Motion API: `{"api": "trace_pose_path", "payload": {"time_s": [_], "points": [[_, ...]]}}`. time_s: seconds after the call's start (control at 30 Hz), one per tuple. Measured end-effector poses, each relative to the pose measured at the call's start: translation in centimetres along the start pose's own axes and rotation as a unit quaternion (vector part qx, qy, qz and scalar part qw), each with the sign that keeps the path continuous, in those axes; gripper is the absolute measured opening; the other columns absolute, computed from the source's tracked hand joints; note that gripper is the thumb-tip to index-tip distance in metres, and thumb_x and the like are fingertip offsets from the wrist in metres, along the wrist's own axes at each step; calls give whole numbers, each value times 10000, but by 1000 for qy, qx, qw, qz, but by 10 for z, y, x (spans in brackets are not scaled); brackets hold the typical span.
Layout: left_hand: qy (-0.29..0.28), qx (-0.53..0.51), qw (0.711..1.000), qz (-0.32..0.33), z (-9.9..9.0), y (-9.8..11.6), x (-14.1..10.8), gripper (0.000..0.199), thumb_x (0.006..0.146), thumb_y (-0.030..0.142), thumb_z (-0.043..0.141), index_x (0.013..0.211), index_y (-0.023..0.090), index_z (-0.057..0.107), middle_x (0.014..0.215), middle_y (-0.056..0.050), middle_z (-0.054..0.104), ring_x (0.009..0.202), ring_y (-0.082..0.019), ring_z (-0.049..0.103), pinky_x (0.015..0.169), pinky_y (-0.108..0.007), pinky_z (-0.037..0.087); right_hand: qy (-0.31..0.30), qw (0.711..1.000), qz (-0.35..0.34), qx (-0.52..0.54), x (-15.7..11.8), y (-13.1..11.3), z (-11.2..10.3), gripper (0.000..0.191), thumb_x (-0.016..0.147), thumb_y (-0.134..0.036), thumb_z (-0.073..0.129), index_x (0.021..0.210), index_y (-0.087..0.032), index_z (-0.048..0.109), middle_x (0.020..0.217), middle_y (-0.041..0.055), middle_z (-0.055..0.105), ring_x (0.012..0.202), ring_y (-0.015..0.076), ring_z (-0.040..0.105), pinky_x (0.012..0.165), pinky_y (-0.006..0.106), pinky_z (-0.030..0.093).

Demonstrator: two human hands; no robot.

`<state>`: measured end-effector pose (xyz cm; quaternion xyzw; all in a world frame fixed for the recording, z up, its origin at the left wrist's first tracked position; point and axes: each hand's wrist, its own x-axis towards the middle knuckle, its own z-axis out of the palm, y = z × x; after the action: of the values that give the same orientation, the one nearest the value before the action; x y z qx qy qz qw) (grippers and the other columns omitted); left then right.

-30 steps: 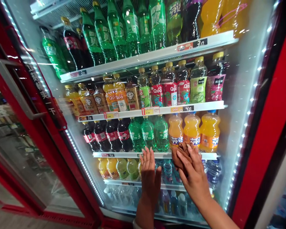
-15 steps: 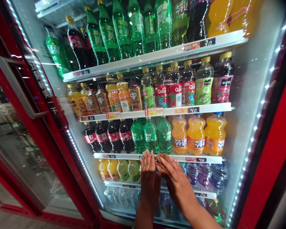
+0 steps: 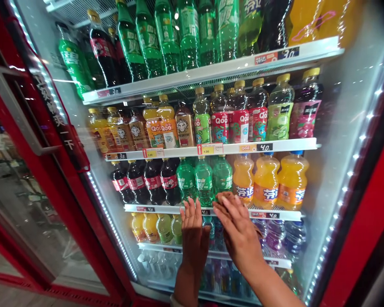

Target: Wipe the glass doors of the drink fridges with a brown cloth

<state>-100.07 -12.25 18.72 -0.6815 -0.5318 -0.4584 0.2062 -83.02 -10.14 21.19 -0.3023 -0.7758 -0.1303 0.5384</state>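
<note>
My left hand (image 3: 192,234) is raised in front of the drinks fridge, palm forward, fingers stretched and holding nothing. To its right, my right hand (image 3: 240,232) is raised too, its fingers long and slightly apart, with no object in it. A brownish hand-like shape shows behind the right fingers, apparently a reflection in glass. Both sets of fingertips overlap the shelf edge below the green soda bottles (image 3: 204,181). Orange soda bottles (image 3: 266,179) stand to the right of those, and cola bottles (image 3: 152,181) to the left. Whether the fingers touch the glass I cannot tell.
A red door frame with a grey handle (image 3: 6,111) stands at the left. Price strips run along the white shelf edges (image 3: 211,150). Qoo juice bottles (image 3: 220,117) fill the shelf above, and larger green bottles (image 3: 190,38) the top one. Purple drinks (image 3: 275,236) sit lower right.
My hands were close together half a second ago and have moved apart, the left to the left and the right slightly right and up. The view has shifted a little.
</note>
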Motion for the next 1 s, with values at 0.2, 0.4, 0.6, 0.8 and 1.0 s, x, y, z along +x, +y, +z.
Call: {"api": "trace_pose_path", "payload": {"time_s": [0.2, 0.4, 0.6, 0.8, 1.0], "points": [[0, 88, 996, 11, 18, -12, -15, 628, 1082, 396, 241, 1652, 185, 81, 1720, -151, 107, 1605, -293, 44, 1280, -576, 181, -66, 995, -69, -4, -41, 20, -7, 580, 998, -79, 448, 1527, -317, 469, 1577, -22, 489, 1547, 189, 319, 1319, 440, 276], [4, 141, 990, 27, 23, -19, -21, 645, 1075, 443, 235, 1649, 172, 119, 1716, -144, 139, 1602, -311, 92, 1262, -564, 238, 77, 997, -23, 9, -6, 26, -19, 635, 901, 0, 559, 1452, -317, 558, 1583, 53, 456, 1527, 327, 350, 1239, 640, 331], [27, 147, 985, 85, 10, -28, -22, 631, 1079, 376, 237, 1636, 94, 148, 1665, -195, 294, 1580, -309, 216, 1223, -534, 329, 48, 992, -113, 30, 29, -12, 18, 504, 937, -29, 527, 1391, -230, 611, 1543, 49, 516, 1548, 267, 315, 1302, 534, 281], [-26, 148, 982, 115, -11, -37, -16, 674, 1077, 455, 214, 1627, 69, 166, 1669, -173, 304, 1580, -287, 226, 1243, -475, 312, -56, 988, -143, -7, -27, 2, 17, 471, 1000, -92, 449, 1431, -219, 589, 1585, -1, 475, 1563, 187, 275, 1346, 347, 143], [-40, 145, 983, 106, -28, -47, -5, 686, 1059, 525, 219, 1642, 165, 179, 1647, -88, 374, 1581, -315, 219, 1230, -529, 330, 40, 998, -56, 5, -1, 11, -6, 617, 925, -44, 559, 1478, -316, 531, 1600, 50, 442, 1519, 308, 370, 1263, 599, 312]]}}
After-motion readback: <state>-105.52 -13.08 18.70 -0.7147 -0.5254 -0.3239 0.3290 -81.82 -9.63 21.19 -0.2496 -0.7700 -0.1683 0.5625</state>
